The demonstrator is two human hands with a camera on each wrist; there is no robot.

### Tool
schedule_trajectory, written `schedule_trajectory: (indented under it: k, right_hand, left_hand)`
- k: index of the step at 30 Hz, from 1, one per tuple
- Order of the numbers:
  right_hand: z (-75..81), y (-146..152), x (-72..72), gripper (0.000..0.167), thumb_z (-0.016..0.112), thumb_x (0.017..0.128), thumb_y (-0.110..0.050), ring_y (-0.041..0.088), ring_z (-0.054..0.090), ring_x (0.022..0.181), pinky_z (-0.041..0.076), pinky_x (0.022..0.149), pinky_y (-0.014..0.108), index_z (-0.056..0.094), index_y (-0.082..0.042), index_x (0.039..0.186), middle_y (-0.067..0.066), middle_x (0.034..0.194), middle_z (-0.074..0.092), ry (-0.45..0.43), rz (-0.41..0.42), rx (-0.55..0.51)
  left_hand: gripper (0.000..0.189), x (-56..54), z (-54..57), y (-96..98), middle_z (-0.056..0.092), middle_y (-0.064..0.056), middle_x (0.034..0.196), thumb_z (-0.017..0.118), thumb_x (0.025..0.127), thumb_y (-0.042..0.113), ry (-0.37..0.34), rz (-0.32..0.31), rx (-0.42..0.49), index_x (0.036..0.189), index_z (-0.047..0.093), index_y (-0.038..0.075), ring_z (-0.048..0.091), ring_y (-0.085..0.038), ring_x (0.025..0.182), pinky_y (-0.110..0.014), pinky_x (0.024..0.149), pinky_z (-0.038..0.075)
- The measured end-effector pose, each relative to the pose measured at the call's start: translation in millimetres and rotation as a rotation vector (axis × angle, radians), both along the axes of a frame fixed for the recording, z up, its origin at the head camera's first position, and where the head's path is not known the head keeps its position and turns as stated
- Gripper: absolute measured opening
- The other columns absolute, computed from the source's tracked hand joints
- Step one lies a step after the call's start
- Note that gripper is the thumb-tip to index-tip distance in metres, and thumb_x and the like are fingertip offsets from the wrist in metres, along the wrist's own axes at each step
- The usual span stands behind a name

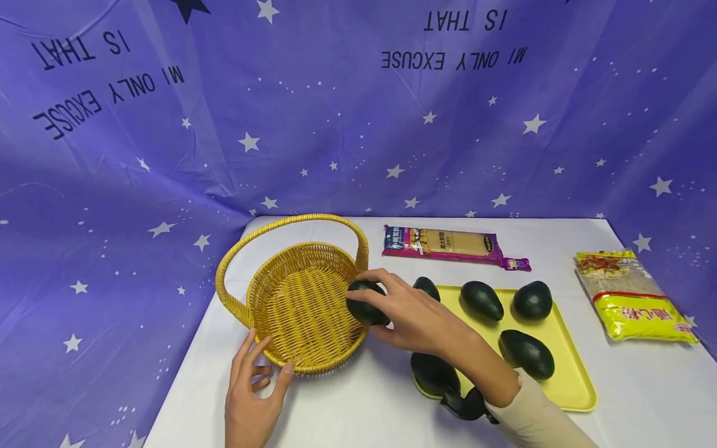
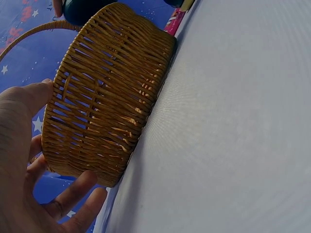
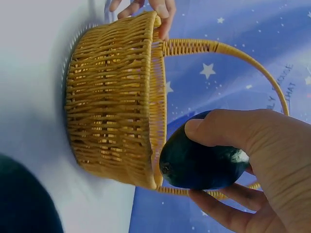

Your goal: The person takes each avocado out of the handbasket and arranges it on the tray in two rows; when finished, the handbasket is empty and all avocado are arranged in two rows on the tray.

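Note:
A dark green avocado (image 1: 365,303) is gripped between the thumb and fingers of my right hand (image 1: 411,311), at the right rim of a yellow wicker basket (image 1: 308,311). The right wrist view shows this avocado (image 3: 201,158) beside the basket's rim (image 3: 154,107). At the basket's near left side, my left hand (image 1: 252,386) has its fingers spread. Its thumb (image 2: 41,92) touches the rim in the left wrist view, while other fingers lie along the wicker side. Several more avocados (image 1: 526,354) lie on a yellow tray (image 1: 577,389), partly hidden by my right arm.
Behind the tray lies a long purple-ended pack of noodles (image 1: 448,242). A yellow and clear food bag (image 1: 635,298) is at the far right of the white table (image 1: 358,417). The basket's tall handle (image 1: 297,219) arches up. A purple star-printed cloth (image 1: 336,124) hangs behind.

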State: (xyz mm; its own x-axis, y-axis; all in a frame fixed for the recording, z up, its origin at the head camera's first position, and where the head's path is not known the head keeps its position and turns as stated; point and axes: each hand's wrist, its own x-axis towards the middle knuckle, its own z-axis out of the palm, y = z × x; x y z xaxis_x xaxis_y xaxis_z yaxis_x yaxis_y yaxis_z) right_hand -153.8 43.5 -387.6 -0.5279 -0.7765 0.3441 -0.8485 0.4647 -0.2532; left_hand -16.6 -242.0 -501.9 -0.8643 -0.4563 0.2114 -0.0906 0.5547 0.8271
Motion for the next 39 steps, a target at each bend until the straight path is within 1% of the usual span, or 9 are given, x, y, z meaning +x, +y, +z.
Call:
schedule_trajectory:
  k: [5, 10, 12, 18, 23, 26, 30, 37, 39]
  right_hand:
    - [-1.6, 14, 2.9, 0.072, 0.090, 0.085, -0.014, 0.026, 0.063, 0.128, 0.063, 0.087, 0.036, 0.061, -0.026, 0.150, 0.008, 0.155, 0.049, -0.030, -0.051, 0.005]
    - [-2.5, 31, 5.9, 0.076, 0.092, 0.083, -0.012, 0.023, 0.066, 0.112, 0.056, 0.066, 0.024, 0.061, -0.026, 0.151, 0.009, 0.155, 0.051, -0.060, -0.108, -0.016]
    - [-2.8, 38, 6.6, 0.076, 0.092, 0.083, -0.012, 0.023, 0.066, 0.109, 0.054, 0.063, 0.022, 0.061, -0.025, 0.150, 0.010, 0.154, 0.051, -0.054, -0.120, -0.030]
    - [-3.6, 64, 9.0, 0.077, 0.093, 0.082, -0.013, 0.022, 0.070, 0.114, 0.061, 0.074, 0.028, 0.060, -0.022, 0.151, 0.009, 0.153, 0.053, -0.017, -0.179, -0.037]
    - [-1.8, 87, 10.2, 0.080, 0.093, 0.082, -0.013, 0.019, 0.071, 0.103, 0.058, 0.069, 0.027, 0.058, -0.021, 0.154, 0.009, 0.154, 0.052, -0.037, -0.229, -0.029]
    - [-2.1, 99, 8.8, 0.082, 0.094, 0.081, -0.012, 0.022, 0.071, 0.105, 0.056, 0.065, 0.026, 0.058, -0.018, 0.154, 0.010, 0.152, 0.053, -0.018, -0.240, -0.041]
    - [-5.1, 113, 7.0, 0.080, 0.094, 0.080, -0.011, 0.024, 0.071, 0.109, 0.058, 0.066, 0.028, 0.059, -0.016, 0.152, 0.011, 0.150, 0.054, 0.014, -0.244, -0.061]
    - [-11.1, 125, 10.6, 0.079, 0.093, 0.080, -0.009, 0.023, 0.070, 0.108, 0.054, 0.064, 0.023, 0.060, -0.017, 0.151, 0.010, 0.150, 0.054, 0.008, -0.252, -0.081]
    - [-11.3, 127, 11.7, 0.079, 0.093, 0.079, -0.009, 0.023, 0.070, 0.109, 0.056, 0.066, 0.025, 0.060, -0.017, 0.150, 0.010, 0.151, 0.055, 0.015, -0.257, -0.078]
  left_hand:
    - [0.061, 0.1, 1.0, 0.6, 0.038, 0.015, 0.169, 0.087, 0.094, 0.024, -0.006, 0.007, 0.005, 0.150, 0.062, 0.021, 0.064, -0.015, 0.104, -0.013, 0.084, 0.055]
    - [0.061, -0.7, 0.7, 1.6, 0.038, 0.015, 0.169, 0.087, 0.094, 0.024, -0.005, 0.006, 0.003, 0.150, 0.063, 0.020, 0.063, -0.014, 0.103, -0.012, 0.083, 0.055]
    - [0.061, -1.2, 0.9, 1.9, 0.038, 0.015, 0.169, 0.087, 0.094, 0.024, -0.005, 0.005, 0.005, 0.150, 0.063, 0.020, 0.063, -0.014, 0.103, -0.013, 0.083, 0.055]
    - [0.062, -0.1, 1.7, 2.9, 0.037, 0.015, 0.169, 0.087, 0.095, 0.028, -0.020, 0.007, 0.008, 0.151, 0.062, 0.021, 0.062, -0.012, 0.103, -0.012, 0.083, 0.055]
    - [0.061, -0.2, 0.7, 3.7, 0.038, 0.016, 0.169, 0.087, 0.094, 0.030, -0.023, 0.018, 0.018, 0.150, 0.063, 0.022, 0.062, -0.011, 0.103, -0.010, 0.083, 0.053]
    - [0.061, -0.7, -0.5, 4.4, 0.037, 0.016, 0.169, 0.087, 0.094, 0.030, -0.030, 0.020, 0.020, 0.150, 0.063, 0.023, 0.061, -0.009, 0.103, -0.009, 0.083, 0.053]
    - [0.061, -0.9, -0.5, 4.8, 0.037, 0.016, 0.169, 0.087, 0.095, 0.031, -0.029, 0.022, 0.011, 0.150, 0.062, 0.022, 0.061, -0.009, 0.103, -0.009, 0.083, 0.053]
    - [0.061, -0.8, 1.1, 5.0, 0.038, 0.015, 0.168, 0.087, 0.095, 0.030, -0.030, 0.027, 0.009, 0.150, 0.063, 0.022, 0.061, -0.009, 0.103, -0.008, 0.083, 0.052]
    - [0.061, -0.7, 1.1, 5.3, 0.038, 0.015, 0.168, 0.087, 0.095, 0.030, -0.030, 0.029, 0.010, 0.150, 0.063, 0.022, 0.061, -0.009, 0.103, -0.008, 0.083, 0.052]
